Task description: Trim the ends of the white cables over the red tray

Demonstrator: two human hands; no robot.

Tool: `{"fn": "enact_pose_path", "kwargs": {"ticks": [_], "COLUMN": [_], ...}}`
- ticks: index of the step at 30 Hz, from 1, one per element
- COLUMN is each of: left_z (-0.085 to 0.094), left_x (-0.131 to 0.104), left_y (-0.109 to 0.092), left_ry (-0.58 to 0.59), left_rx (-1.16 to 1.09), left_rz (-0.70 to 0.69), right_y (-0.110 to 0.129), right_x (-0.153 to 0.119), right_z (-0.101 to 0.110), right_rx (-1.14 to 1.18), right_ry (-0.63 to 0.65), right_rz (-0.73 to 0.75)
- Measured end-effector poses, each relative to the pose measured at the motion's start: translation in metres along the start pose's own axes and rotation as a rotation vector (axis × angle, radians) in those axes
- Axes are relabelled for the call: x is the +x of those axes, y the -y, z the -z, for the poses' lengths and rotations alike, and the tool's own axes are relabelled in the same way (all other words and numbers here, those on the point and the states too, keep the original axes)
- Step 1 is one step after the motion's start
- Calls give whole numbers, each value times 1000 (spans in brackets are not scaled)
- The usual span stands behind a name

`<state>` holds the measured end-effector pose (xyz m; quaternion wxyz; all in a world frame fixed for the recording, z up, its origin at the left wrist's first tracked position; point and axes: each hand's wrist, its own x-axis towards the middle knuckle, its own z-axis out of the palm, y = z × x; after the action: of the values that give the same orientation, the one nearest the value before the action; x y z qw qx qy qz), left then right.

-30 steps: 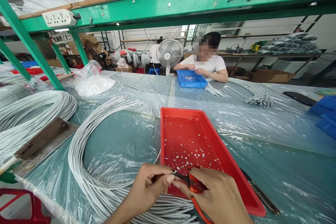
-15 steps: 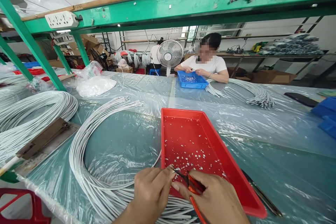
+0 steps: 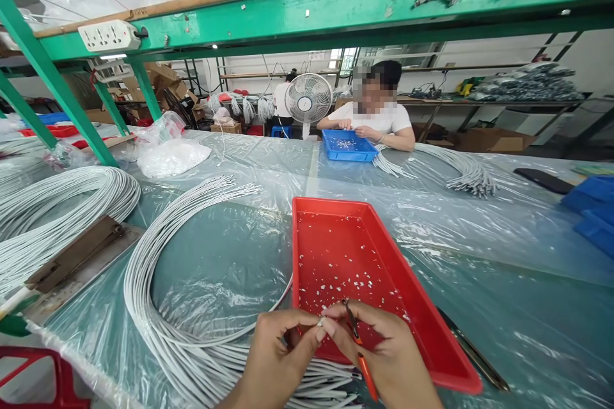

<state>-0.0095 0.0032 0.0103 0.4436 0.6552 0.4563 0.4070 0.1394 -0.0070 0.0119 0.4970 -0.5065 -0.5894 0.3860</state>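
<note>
Both forearms reached forward from the bottom edge, wrists close together. The left hand (image 3: 275, 348) was curled, thumb and forefinger pinched; the right hand (image 3: 386, 351) was curled too, its fingertips (image 3: 330, 327) meeting the left's

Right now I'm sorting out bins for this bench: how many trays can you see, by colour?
Red tray, by the hands: 1
Blue tray, by the person across the table: 1
Blue trays at the right edge, stacked and cut off, at least: 2
Total: at least 4
</note>
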Motion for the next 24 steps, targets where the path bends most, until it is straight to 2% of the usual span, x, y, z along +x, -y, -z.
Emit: {"fn": "enact_pose_path", "kwargs": {"ticks": [2,4,5,6,8,10,11,13,15,17,20,24], "left_z": [-3,-10,-16,-22,-35,-44,-46,-45,-41,-36,-33,-34], "left_x": [-6,-15,-21,-25,-30,-28,-24,-15,-6,-1,1,0], "left_y": [1,4,6,9,15,19,19,16,10,3,-5,-5], "left_ry": [-97,-263,-326,-336,-218,-111,-113,-197,-298,-345,-358,-324], "left_rx": [-19,-78,-122,-189,-423,-785,-962,-1242,-1407,-1501,-1584,-1646], "left_rz": [-80,-176,-195,-170,32,281,364,488,604,718,748,720], "right_y": [-4,-7,-8,-8,-5,0,2,5,5,2,-4,-12], "right_x": [1,2,3,3,3,1,-1,-4,-6,-7,-7,-7], "right_z": [2,4,4,4,1,-3,-6,-9,-11,-10,-8,-5], "right_rx": [-11,-13,-10,-4,27,61,68,58,16,-53,-220,-456], "right_ry": [-11,-47,-61,-78,-117,-160,-180,-202,-223,-239,-258,-268], "right_rz": [24,35,36,28,-13,-59,-65,-14,103,236,409,644]}}
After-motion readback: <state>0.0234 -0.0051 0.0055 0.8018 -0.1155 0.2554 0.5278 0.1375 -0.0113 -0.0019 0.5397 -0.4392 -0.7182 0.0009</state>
